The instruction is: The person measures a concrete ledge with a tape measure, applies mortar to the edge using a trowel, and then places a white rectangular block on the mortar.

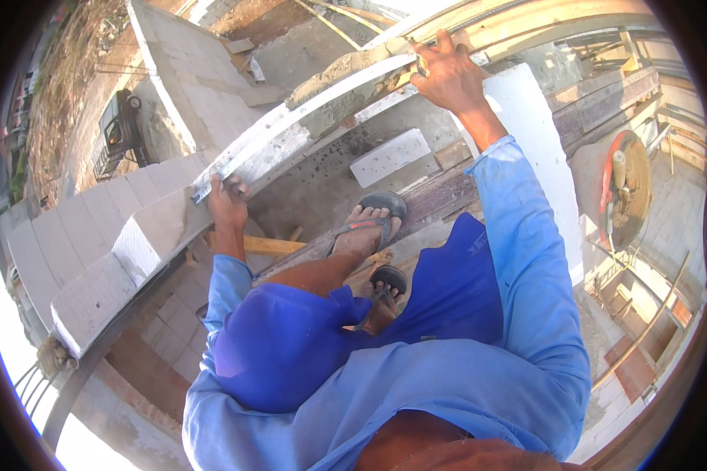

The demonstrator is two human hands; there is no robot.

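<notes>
A long, narrow pale straightedge (330, 102) lies along the top of a block wall with rough mortar (346, 69) on it. My left hand (229, 202) has its fingers curled at the near left end, by a small bluish tip. Farther right, my right hand (452, 78) reaches over the other end, fingers bent down onto it beside a wooden board (542, 30). Part of that grip is hidden under the fingers. My sandalled feet (365, 228) stand on wooden planks (432, 196) below the wall.
A loose white block (391, 157) lies beyond my feet. More pale blocks (94, 302) line the wall at left. On the right are a white panel (534, 141) and a round, red-rimmed container (624, 188) with mortar. A dark vehicle (120, 129) stands far below.
</notes>
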